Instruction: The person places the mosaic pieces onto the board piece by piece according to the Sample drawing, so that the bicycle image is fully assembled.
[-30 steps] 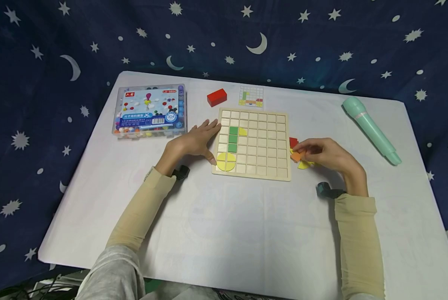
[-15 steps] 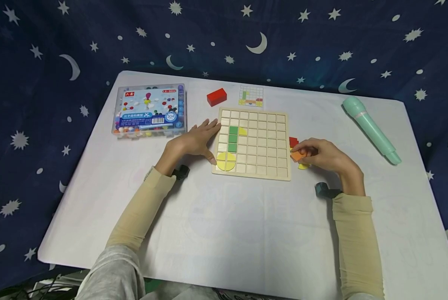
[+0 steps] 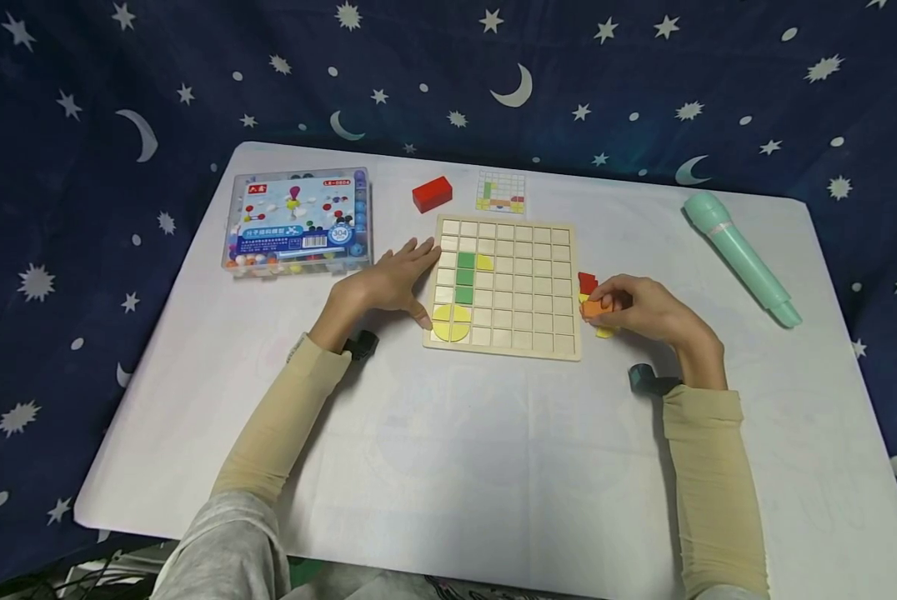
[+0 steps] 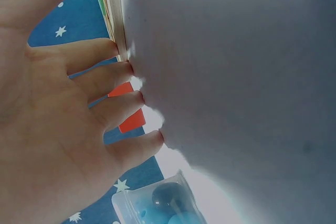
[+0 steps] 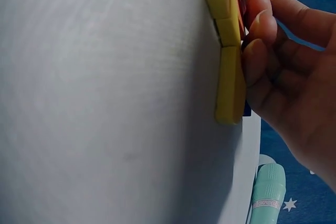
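Note:
A wooden grid board (image 3: 523,292) lies mid-table, holding green squares (image 3: 465,277), a yellow disc of quarter pieces (image 3: 452,323) at its lower left and one yellow piece (image 3: 484,262). My left hand (image 3: 392,281), fingers spread, rests against the board's left edge; in the left wrist view the hand (image 4: 58,108) has its fingertips at the wooden edge. Right of the board, my right hand (image 3: 654,310) pinches an orange piece (image 3: 595,309) over a small pile with red (image 3: 587,282) and yellow pieces. In the right wrist view, yellow pieces (image 5: 229,85) lie beside the curled fingers of the hand (image 5: 299,72).
Behind the board are a red block (image 3: 432,194) and a printed pattern card (image 3: 501,192). A clear box of coloured balls (image 3: 297,222) stands at the back left. A mint-green microphone-shaped object (image 3: 743,260) lies at the right.
My right hand has shifted slightly left, and the orange piece at its fingertips has turned and now shows more clearly. My left hand has stayed at the board's edge.

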Demonstrator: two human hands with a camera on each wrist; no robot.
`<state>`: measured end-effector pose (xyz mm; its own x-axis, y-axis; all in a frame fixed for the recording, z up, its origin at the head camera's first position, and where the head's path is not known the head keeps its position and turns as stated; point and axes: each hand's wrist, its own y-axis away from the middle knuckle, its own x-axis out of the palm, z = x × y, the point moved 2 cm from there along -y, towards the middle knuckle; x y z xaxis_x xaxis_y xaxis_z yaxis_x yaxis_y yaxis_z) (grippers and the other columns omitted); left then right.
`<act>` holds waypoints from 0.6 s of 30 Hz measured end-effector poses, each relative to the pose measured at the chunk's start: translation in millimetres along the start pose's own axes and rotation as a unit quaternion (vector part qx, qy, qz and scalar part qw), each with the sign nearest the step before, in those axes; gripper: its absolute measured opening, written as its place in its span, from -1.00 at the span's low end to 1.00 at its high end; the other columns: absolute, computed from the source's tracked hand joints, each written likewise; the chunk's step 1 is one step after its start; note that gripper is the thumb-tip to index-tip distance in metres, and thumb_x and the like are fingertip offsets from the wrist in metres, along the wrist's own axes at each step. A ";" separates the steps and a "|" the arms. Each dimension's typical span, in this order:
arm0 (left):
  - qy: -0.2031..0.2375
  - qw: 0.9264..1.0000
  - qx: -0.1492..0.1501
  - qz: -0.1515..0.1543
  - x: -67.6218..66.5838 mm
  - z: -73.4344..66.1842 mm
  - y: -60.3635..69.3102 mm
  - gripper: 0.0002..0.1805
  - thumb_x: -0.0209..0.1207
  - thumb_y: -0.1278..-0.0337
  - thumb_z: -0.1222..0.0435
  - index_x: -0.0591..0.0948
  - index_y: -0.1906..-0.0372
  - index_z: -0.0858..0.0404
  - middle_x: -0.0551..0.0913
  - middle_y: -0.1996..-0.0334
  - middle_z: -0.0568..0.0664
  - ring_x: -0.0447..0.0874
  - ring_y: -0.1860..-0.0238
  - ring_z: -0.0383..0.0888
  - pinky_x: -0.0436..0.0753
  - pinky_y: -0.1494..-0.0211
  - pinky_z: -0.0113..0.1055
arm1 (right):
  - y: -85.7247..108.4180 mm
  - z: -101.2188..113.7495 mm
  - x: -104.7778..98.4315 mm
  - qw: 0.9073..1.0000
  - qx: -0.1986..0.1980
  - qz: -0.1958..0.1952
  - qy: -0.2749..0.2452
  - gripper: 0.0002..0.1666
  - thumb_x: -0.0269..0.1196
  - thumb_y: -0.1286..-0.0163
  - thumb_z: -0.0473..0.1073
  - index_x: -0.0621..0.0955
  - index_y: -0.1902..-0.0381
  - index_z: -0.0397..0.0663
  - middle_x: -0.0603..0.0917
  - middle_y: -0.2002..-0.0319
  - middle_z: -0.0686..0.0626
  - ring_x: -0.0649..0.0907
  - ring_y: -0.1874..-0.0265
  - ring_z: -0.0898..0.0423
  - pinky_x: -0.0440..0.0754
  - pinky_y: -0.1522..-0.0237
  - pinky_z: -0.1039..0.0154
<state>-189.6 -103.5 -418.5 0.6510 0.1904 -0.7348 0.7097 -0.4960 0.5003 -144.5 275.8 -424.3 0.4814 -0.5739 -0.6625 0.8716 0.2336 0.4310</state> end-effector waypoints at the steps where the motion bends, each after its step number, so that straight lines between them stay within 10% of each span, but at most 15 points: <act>1: 0.001 1.000 0.001 0.000 -0.2 -0.1 0.2 0.41 0.61 0.16 0.03 -0.10 -0.69 0.13 -0.29 -0.70 -0.02 -0.48 -0.69 0.02 -0.28 -0.71 0.05 | 0.1 0.1 -0.3 1.000 0.002 -0.001 0.000 -0.57 0.45 -0.32 -0.12 0.62 -0.04 -0.24 0.52 0.22 -0.11 0.47 0.17 -0.02 0.44 0.24 0.28; 18: 0.004 1.000 0.007 -0.003 0.0 0.9 0.4 0.41 0.62 0.16 0.03 -0.09 -0.69 0.16 -0.27 -0.70 -0.01 -0.47 -0.69 0.03 -0.27 -0.71 0.05 | 5.7 26.0 5.3 0.998 -0.040 -0.047 -0.033 -0.61 0.41 -0.32 -0.17 0.64 -0.04 -0.25 0.68 0.17 -0.16 0.61 0.21 0.03 0.57 0.27 0.43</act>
<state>-189.5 -104.4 -418.7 0.6484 0.2004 -0.7345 0.7104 -0.5061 0.4891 -139.4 253.7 -409.4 0.3919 -0.6463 -0.6548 0.9187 0.2365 0.3164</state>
